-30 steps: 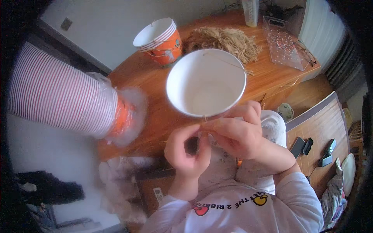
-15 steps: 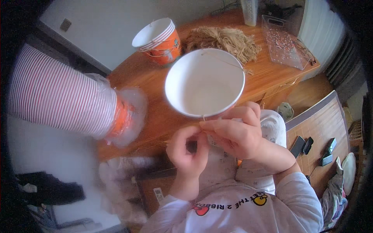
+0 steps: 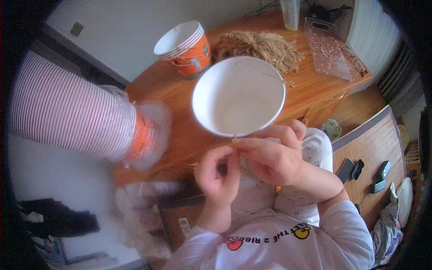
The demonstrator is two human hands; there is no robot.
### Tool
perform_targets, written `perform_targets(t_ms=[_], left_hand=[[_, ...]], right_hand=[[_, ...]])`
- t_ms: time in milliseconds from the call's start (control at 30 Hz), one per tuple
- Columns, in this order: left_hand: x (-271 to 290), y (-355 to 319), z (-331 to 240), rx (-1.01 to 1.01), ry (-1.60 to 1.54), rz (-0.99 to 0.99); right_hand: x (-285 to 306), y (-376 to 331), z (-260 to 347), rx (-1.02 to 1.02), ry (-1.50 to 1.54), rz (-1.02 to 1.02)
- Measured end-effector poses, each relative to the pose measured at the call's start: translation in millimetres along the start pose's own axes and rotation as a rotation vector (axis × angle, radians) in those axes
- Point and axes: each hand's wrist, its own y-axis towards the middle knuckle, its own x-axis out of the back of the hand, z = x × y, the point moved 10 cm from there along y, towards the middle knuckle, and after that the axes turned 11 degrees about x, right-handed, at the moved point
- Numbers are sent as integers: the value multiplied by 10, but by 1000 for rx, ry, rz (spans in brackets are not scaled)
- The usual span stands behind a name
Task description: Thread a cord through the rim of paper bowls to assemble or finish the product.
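Head view: white bucket (image 3: 238, 96) sits just ahead, over the worktop (image 3: 173, 119), mouth up. Right hand (image 3: 275, 157), nearer, pinches the cord (image 3: 236, 137) below the near rim; left hand (image 3: 218, 176) curls alongside, can't tell its hold.

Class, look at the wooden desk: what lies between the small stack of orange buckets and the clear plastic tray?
A heap of tan strands lies between the bucket stack and the tray, as the head view shows.
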Motion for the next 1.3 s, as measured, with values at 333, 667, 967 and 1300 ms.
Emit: perform_targets(t_ms=[333,667,967,1300], left_hand=[[-105,-7,-205,-161,269,57],[-147,-19,-261,-222,362,-26],[-169,89,118,120,-64,82],[-216,61,251,93,-89,103]], right_hand=[[26,-54,-56,-23,46,-56],[87,-151,-129,-101,25,-195],[-93,-324,-299,-254,177,-40],[-132,-329,-210,-196,64,-1]])
